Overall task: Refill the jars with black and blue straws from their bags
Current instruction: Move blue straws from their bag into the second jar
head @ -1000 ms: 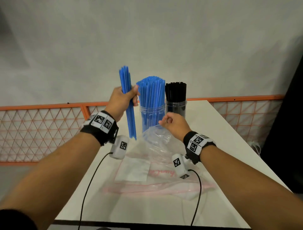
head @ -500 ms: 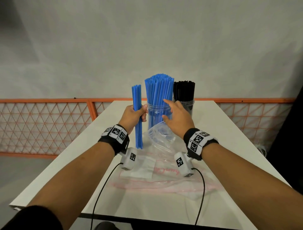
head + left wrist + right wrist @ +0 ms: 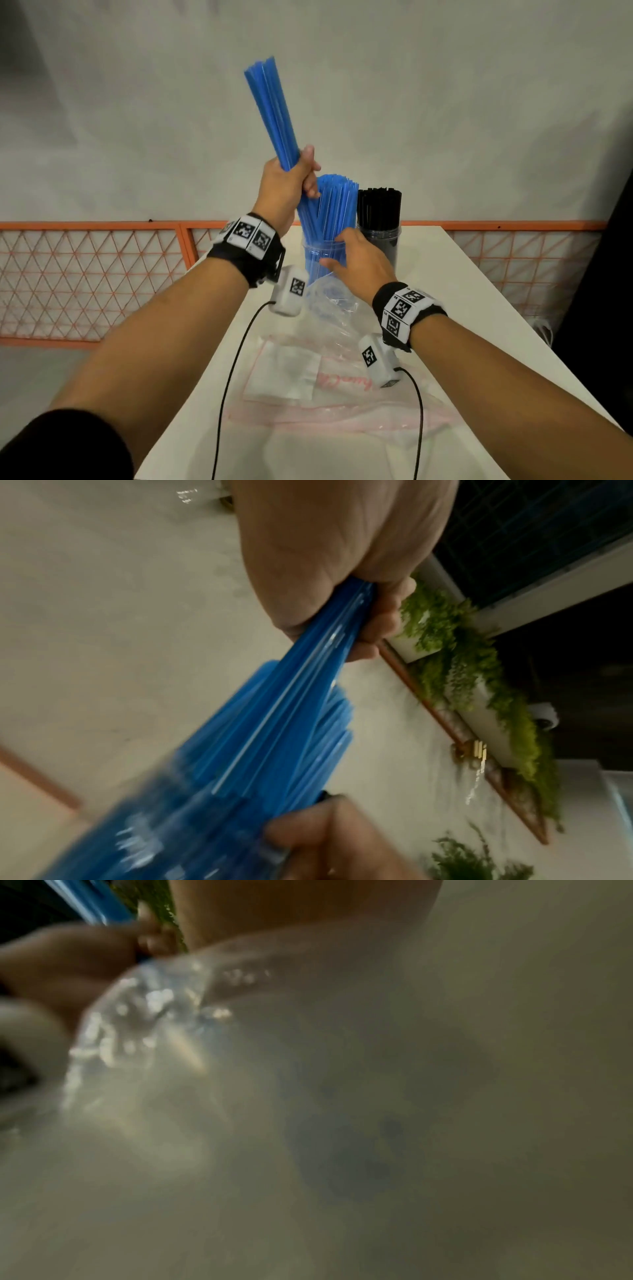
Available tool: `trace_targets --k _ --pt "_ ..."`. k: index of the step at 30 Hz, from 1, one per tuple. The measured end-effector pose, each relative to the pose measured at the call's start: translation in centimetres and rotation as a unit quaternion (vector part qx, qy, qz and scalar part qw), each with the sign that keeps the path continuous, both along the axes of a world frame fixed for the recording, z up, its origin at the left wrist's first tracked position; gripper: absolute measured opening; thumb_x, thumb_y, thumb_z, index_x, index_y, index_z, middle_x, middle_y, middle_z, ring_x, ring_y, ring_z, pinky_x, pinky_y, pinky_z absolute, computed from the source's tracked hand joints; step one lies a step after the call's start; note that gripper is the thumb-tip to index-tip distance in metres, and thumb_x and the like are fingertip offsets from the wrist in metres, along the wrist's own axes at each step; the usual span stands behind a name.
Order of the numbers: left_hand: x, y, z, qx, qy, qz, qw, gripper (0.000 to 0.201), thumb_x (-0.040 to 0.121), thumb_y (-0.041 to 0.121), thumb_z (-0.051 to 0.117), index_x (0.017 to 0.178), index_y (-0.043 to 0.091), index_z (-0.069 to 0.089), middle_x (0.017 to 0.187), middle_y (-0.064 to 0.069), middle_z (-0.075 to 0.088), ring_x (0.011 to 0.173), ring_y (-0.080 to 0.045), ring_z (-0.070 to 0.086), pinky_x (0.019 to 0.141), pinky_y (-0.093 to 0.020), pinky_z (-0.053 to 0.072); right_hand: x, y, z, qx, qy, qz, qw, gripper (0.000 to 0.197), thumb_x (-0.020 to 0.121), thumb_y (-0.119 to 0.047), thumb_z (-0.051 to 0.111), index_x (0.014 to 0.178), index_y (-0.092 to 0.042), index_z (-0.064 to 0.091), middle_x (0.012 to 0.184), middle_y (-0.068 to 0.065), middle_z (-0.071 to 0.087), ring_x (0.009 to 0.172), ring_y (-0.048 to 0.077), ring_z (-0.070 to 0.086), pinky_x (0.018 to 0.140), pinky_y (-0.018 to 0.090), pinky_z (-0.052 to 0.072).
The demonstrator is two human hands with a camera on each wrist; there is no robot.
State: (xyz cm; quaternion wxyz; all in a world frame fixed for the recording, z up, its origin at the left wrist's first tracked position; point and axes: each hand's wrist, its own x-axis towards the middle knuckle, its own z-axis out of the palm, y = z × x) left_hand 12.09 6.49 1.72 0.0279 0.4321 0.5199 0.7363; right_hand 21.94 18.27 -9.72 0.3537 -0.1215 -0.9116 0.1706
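Note:
My left hand [image 3: 291, 185] grips a bundle of blue straws [image 3: 270, 113] near its middle, raised and tilted left above the clear jar [image 3: 315, 260]. The bundle's lower ends reach in among the blue straws [image 3: 337, 205] standing in that jar. My right hand [image 3: 352, 260] wraps the jar's front, thumb on the left and fingers round the right. In the left wrist view the left hand [image 3: 325, 547] squeezes the bundle [image 3: 308, 669] over the jar [image 3: 154, 831]. A second jar with black straws [image 3: 380, 212] stands just right of it.
A crumpled clear bag [image 3: 329, 308] lies before the jars, and a flat bag with pink print [image 3: 308, 394] nearer me on the white table [image 3: 479, 325]. An orange mesh fence [image 3: 85, 274] runs behind the table. The right wrist view is blurred, showing only bag plastic [image 3: 137, 1015].
My left hand has lifted the blue bundle from beside the jar to above it, tilting it with its lower ends into the jar. My right hand has closed round the jar.

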Motion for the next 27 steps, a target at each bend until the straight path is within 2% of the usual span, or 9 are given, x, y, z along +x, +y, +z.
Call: trace_targets --k 2,5,10,15,18,22,25,27 --pt "0.6 1.4 1.7 0.025 0.004 -0.002 1.0 0.036 0.097 0.039 0.057 0.072 0.012 0.055 0.047 0.005 0.04 0.044 -0.012 0.041 0.051 -0.027 0.045 -0.5 0.0 0.3 -0.019 -0.003 0.004 1.0 0.034 0.088 -0.047 0.058 0.102 -0.018 0.047 0.101 -0.003 0.058 0.082 0.017 0.059 0.07 0.034 0.051" --pt "1.0 3.3 2.0 0.042 -0.009 0.01 0.999 0.039 0.098 0.038 0.055 0.07 0.011 0.052 0.045 0.007 0.038 0.041 -0.01 0.037 0.046 -0.025 0.042 -0.9 0.4 0.6 -0.038 0.002 0.004 0.999 0.029 0.093 -0.045 0.049 0.096 -0.017 0.049 0.081 -0.006 0.058 0.072 0.017 0.06 0.063 0.031 0.047" --pt "0.5 4.2 0.9 0.05 -0.016 0.011 0.999 0.04 0.098 0.038 0.056 0.069 0.011 0.051 0.045 0.007 0.038 0.04 -0.01 0.035 0.044 -0.026 0.039 -1.5 1.0 1.4 -0.072 0.01 -0.01 0.997 0.038 0.093 -0.053 0.045 0.08 -0.018 0.053 0.066 -0.004 0.058 0.061 0.015 0.057 0.057 0.029 0.046" --pt "0.3 4.3 0.4 0.059 -0.025 0.015 0.998 0.039 0.098 0.036 0.056 0.069 0.012 0.051 0.046 0.008 0.042 0.04 -0.009 0.036 0.043 -0.025 0.039 -2.5 1.4 2.8 -0.054 -0.022 -0.032 0.998 0.045 0.086 -0.059 0.053 0.063 -0.022 0.044 0.057 -0.004 0.051 0.053 0.013 0.051 0.047 0.024 0.033" --pt "0.4 4.4 0.2 0.061 -0.023 0.017 0.998 0.037 0.098 0.035 0.056 0.07 0.012 0.051 0.047 0.009 0.044 0.04 -0.008 0.037 0.043 -0.025 0.039 -2.9 1.4 3.1 -0.042 -0.023 -0.044 0.998 0.046 0.086 -0.055 0.056 0.057 -0.024 0.04 0.053 -0.006 0.047 0.048 0.009 0.046 0.044 0.023 0.03" --pt "0.3 4.3 0.1 0.054 -0.017 0.035 0.998 0.036 0.099 0.033 0.056 0.071 0.01 0.05 0.046 0.01 0.045 0.04 -0.009 0.039 0.045 -0.027 0.042 -3.3 1.4 3.3 -0.029 -0.022 -0.051 0.998 0.048 0.087 -0.051 0.057 0.053 -0.024 0.038 0.05 -0.006 0.045 0.047 0.01 0.045 0.044 0.022 0.028" --pt "0.0 4.2 -0.3 0.02 0.04 0.078 0.996 0.039 0.099 0.035 0.056 0.069 0.01 0.052 0.046 0.004 0.05 0.045 -0.014 0.048 0.054 -0.027 0.047 -3.5 1.6 3.4 -0.043 -0.018 -0.049 0.998 0.048 0.083 -0.048 0.065 0.05 -0.023 0.039 0.048 -0.006 0.045 0.047 0.009 0.045 0.045 0.021 0.029" --pt "-0.2 4.3 -0.8 -0.015 0.092 0.119 0.989 0.04 0.098 0.037 0.057 0.07 0.009 0.057 0.056 0.001 0.058 0.054 -0.011 0.055 0.061 -0.025 0.05 -3.5 1.7 3.4 -0.053 -0.022 -0.046 0.997 0.048 0.078 -0.049 0.07 0.05 -0.023 0.041 0.049 -0.007 0.046 0.047 0.008 0.045 0.045 0.021 0.03"
